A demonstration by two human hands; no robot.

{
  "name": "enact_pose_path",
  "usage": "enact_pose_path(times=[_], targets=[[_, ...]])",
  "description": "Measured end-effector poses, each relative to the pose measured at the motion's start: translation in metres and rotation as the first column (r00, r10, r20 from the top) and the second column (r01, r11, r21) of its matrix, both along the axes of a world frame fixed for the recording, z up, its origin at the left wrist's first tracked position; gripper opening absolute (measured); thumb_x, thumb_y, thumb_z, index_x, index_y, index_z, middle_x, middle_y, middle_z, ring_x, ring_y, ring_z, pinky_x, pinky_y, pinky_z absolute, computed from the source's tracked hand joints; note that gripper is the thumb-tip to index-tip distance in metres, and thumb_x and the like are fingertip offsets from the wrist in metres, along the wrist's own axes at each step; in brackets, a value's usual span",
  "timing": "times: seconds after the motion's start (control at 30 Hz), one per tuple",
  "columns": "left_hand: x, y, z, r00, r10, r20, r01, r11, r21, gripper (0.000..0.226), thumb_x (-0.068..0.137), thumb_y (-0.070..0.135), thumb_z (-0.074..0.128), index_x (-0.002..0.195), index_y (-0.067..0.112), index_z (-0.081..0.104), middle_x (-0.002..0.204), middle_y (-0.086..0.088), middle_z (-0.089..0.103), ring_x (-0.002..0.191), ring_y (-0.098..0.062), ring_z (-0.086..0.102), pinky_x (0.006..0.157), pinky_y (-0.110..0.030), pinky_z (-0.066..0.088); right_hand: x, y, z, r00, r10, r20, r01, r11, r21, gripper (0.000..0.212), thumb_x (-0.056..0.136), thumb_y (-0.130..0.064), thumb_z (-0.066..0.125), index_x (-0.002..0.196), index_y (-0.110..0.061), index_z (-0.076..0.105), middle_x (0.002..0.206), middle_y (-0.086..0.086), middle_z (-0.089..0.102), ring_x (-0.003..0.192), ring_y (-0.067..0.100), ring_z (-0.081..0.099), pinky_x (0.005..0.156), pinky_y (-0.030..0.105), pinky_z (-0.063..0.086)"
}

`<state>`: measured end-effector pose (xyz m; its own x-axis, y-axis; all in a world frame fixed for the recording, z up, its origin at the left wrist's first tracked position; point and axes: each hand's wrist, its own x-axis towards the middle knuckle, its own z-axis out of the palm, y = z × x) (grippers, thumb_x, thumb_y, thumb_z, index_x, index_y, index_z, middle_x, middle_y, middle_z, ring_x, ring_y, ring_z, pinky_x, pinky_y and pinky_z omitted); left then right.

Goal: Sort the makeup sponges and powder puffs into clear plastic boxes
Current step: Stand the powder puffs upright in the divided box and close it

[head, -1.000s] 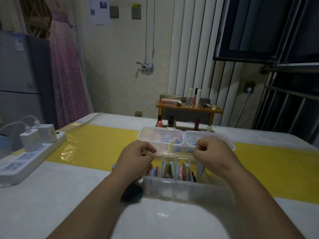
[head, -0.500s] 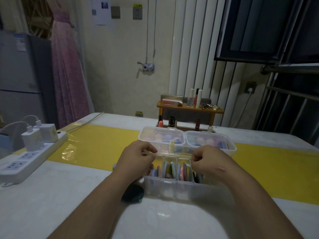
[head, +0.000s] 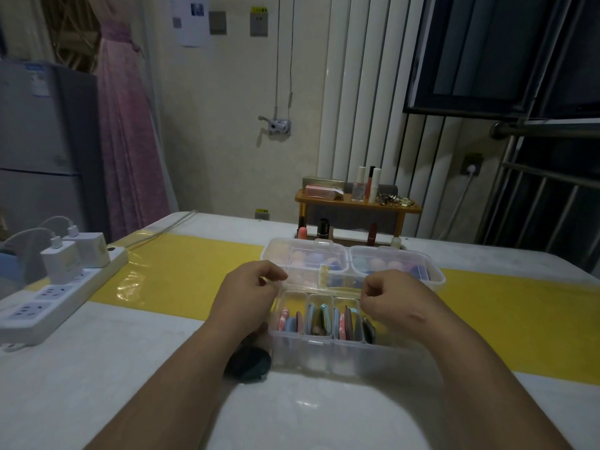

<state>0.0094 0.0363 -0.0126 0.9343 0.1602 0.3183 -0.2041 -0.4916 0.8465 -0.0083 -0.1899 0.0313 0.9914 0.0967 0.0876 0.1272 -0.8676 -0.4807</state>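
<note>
A clear divided box [head: 324, 341] stands in front of me on the table, with flat powder puffs [head: 319, 318] in pink, blue and dark tones standing on edge in its compartments. My left hand [head: 246, 293] and my right hand [head: 396, 300] hover over its far corners, fingers curled, each pinching the thin edge of its clear lid [head: 324, 289]. Behind it are two lidded clear boxes, the left one [head: 305, 254] and the right one [head: 396, 264], holding pastel makeup sponges. A dark round puff [head: 250, 363] lies on the table beside the near box, partly under my left forearm.
A white power strip [head: 55, 297] with two chargers lies at the left table edge. A yellow runner [head: 181, 271] crosses the white table. A small wooden shelf [head: 357, 206] with cosmetics stands at the far edge, lipsticks below it.
My right hand has dropped slightly lower and toward me over the near box. My left hand has barely moved. Both stay curled on the lid edge.
</note>
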Motion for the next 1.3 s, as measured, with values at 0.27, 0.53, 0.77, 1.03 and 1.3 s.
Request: enact_pose_path(times=[0.27,0.53,0.77,1.03,1.3], targets=[[0.012,0.027,-0.003,0.966,0.251,-0.067,-0.246,0.966,0.077,0.038,0.082,-0.002,0.047,0.093,0.027,0.07,0.099,0.004,0.07,0.09,-0.02,0.063,0.072,-0.032,0.05,0.001,0.002,-0.003,0.998,0.014,0.061,-0.018,0.998,0.063,0.015,0.087,-0.019,0.057,0.076,-0.023,0.066,0.074,-0.002,0.064,0.074,0.017,0.061,0.068,0.036,0.056],[0.009,0.02,-0.006,0.921,0.329,-0.21,-0.131,0.767,0.628,0.023,0.093,0.046,0.054,0.111,0.033,0.059,0.106,0.006,0.069,0.105,-0.021,0.059,0.082,-0.033,0.034,0.001,0.008,-0.007,0.995,0.032,0.096,-0.042,0.994,0.104,0.013,0.089,-0.018,0.059,0.079,-0.025,0.065,0.077,-0.003,0.064,0.076,0.015,0.06,0.063,0.027,0.051],[0.004,0.015,0.001,0.941,0.315,-0.123,-0.184,0.783,0.594,0.018,0.091,0.029,0.052,0.082,0.032,0.068,0.076,0.014,0.06,0.088,-0.017,0.056,0.079,-0.034,0.03,0.001,0.009,-0.008,0.994,0.039,0.104,-0.05,0.992,0.115,0.013,0.09,-0.017,0.059,0.081,-0.026,0.064,0.08,-0.003,0.063,0.075,0.011,0.059,0.06,0.021,0.043],[-0.005,0.008,0.008,0.982,0.176,0.066,-0.177,0.984,0.012,0.03,0.086,0.007,0.055,0.076,0.031,0.07,0.08,0.014,0.069,0.076,-0.007,0.062,0.061,-0.022,0.044,0.001,0.01,-0.01,0.991,0.039,0.132,-0.058,0.988,0.144,0.013,0.09,-0.016,0.059,0.083,-0.026,0.064,0.083,-0.004,0.064,0.078,0.011,0.061,0.064,0.021,0.048],[-0.008,-0.002,0.008,0.978,-0.076,0.192,0.124,0.96,-0.251,0.035,0.091,-0.002,0.06,0.087,0.031,0.073,0.084,0.01,0.072,0.08,-0.004,0.065,0.067,-0.013,0.048,0.002,0.011,-0.01,0.978,0.082,0.194,-0.14,0.941,0.309,0.016,0.09,-0.01,0.059,0.091,-0.026,0.065,0.087,-0.005,0.063,0.078,0.01,0.059,0.064,0.019,0.046]])
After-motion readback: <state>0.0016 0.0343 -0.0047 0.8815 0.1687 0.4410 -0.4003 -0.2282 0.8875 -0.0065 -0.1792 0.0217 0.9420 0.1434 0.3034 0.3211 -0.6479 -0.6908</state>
